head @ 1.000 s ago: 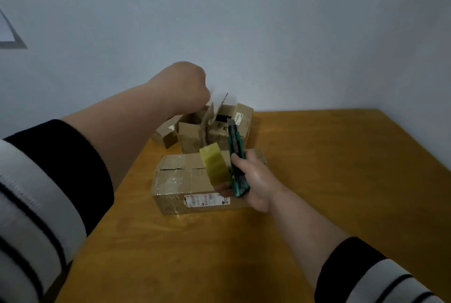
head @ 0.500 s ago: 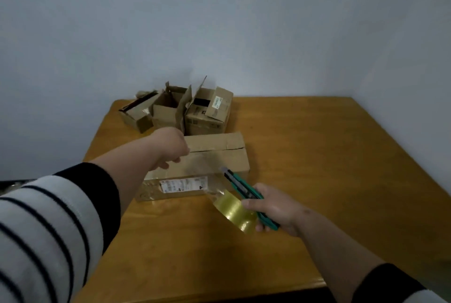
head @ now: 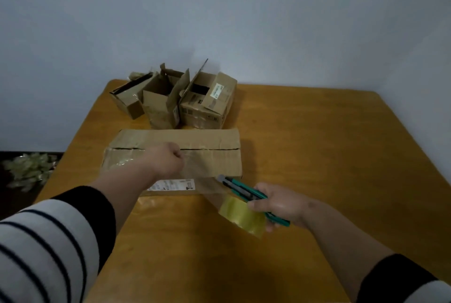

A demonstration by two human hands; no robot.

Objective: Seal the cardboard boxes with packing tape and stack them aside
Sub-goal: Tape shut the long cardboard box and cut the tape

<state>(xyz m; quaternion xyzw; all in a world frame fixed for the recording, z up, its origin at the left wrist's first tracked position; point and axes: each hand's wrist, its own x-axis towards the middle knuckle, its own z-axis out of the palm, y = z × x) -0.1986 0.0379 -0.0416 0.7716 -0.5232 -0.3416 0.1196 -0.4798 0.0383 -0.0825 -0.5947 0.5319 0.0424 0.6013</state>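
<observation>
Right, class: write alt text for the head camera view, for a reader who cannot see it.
A person's left hand pinches clear tape over the seam of a long cardboard box on a wooden table, while the right hand holds a tape roll and green utility knife. Three small open boxes stand behind.

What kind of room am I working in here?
Probably a plain room used for makeshift packing: a wooden table against a bare wall, with opened cardboard boxes in the corner.

- White shipping label (head: 171,184) on the front side of the long cardboard box (head: 210,141): its print is too blurred to read.
- White label (head: 216,90) on a flap of the small open box (head: 207,105): print too small to read.
</observation>
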